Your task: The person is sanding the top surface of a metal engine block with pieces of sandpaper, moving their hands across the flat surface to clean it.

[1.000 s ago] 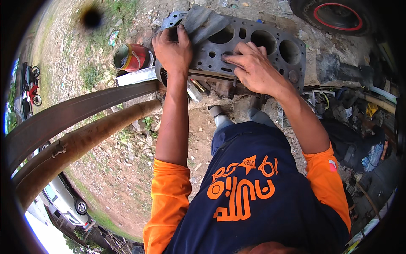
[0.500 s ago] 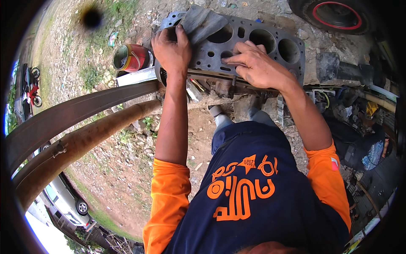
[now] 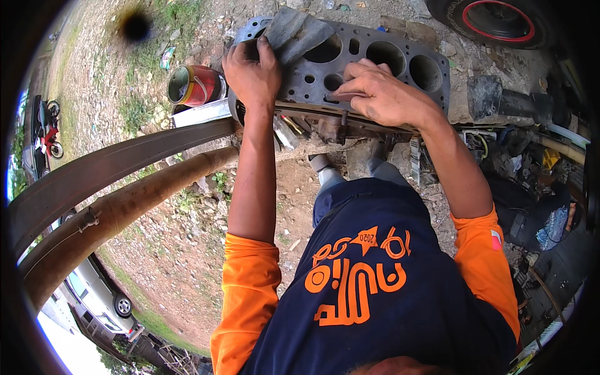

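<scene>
A grey metal engine block (image 3: 369, 94) with a row of round bores lies crosswise in front of me. On its left end rests my left hand (image 3: 253, 75), thumb and fingers apart around a bore, with nothing seen in them. Beside that thumb a worn dark-grey sheet (image 3: 297, 36) lies over part of the block's top. My right hand (image 3: 390, 97) is closed over the near middle of the block, next to a small round hole. Its fingers pinch a thin flat brownish piece (image 3: 345, 96), pressed close to the top face; the fingers partly hide it.
A red paint bucket (image 3: 199, 85) stands left of the block. A rusty beam (image 3: 125, 159) and a brown pipe (image 3: 125, 209) run in from the left. A tyre with a red-ringed rim (image 3: 498, 22) lies far right. Jumbled parts and a dark bag (image 3: 515, 200) crowd the right.
My right hand has shifted slightly, and the thin piece in its fingers shows more plainly. My left hand has barely moved and stays at the block's left end.
</scene>
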The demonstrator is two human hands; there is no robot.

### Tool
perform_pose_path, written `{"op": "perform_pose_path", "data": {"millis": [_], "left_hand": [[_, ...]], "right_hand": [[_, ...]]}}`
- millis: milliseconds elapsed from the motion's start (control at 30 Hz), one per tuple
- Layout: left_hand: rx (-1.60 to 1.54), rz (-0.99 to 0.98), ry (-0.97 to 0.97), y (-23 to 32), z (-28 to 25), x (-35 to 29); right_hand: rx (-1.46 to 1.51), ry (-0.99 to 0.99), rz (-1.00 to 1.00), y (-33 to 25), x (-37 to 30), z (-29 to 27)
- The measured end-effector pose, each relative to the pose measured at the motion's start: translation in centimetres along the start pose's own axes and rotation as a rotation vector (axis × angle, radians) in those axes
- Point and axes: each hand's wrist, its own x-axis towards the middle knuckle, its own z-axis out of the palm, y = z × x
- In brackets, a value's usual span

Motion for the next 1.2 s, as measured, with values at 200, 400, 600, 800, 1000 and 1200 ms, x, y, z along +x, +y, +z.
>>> {"op": "perform_pose_path", "data": {"millis": [200,400,600,800,1000,1200], "left_hand": [[-0.005,-0.05,-0.028,0.4,-0.2,0.0],[-0.026,-0.093,-0.058,0.7,-0.2,0.1],[-0.021,-0.101,-0.063,0.8,-0.1,0.1],[-0.041,-0.097,-0.063,1.0,-0.2,0.1],[-0.054,-0.086,-0.07,1.1,-0.2,0.1],[-0.02,-0.038,-0.023,0.3,0.1,0.0]], "right_hand": [[-0.025,-0.069,0.033,-0.2,0.1,-0.4],[0.005,-0.058,0.043,-0.3,0.4,-1.0],[-0.045,-0.058,0.065,-0.6,0.6,-1.1],[-0.037,-0.014,-0.014,0.3,0.7,-1.1],[0.111,0.02,0.0,0.9,1.2,-1.1],[-0.022,-0.082,-0.023,0.9,0.9,-1.5]]}}
